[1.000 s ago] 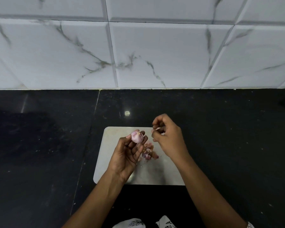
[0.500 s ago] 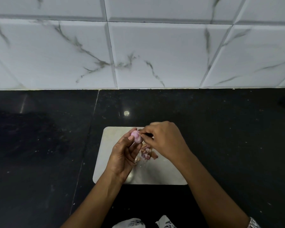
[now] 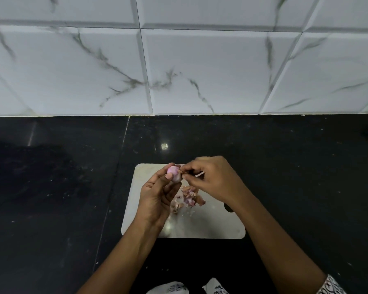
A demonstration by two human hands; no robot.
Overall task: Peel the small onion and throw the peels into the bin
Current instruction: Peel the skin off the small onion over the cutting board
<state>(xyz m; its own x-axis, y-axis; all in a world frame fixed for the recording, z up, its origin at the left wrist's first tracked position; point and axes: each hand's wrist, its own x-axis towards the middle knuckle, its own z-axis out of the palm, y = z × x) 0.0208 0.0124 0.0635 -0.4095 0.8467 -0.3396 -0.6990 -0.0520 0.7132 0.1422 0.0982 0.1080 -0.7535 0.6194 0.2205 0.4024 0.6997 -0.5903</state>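
Two hands: both work above a pale cutting board (image 3: 210,228) that lies flat on a black desk (image 3: 51,198).
Desk, left part: bare dark stone with a seam line running toward the near edge and a dull smear on its surface.
Left hand (image 3: 155,198): palm turned up, fingers curled, thumb and fingertips closed around the small onion (image 3: 174,173), which it holds up over the far left part of the board.
Small onion: pinkish, mostly bare and glossy, clear of the board and touched on its right side by the other hand.
Peels (image 3: 187,198): a loose heap of pink and brown scraps on the board, just right of the left palm and under both hands.
Right hand (image 3: 212,179): knuckles up, thumb and forefinger pinched together at the onion's right edge, seemingly on a thin strip of skin; the strip itself is too small to make out.
Wall (image 3: 200,71): white marble-veined tiles behind the desk.
Sleeve (image 3: 329,286): patterned white cuff at the right wrist, lower right corner.
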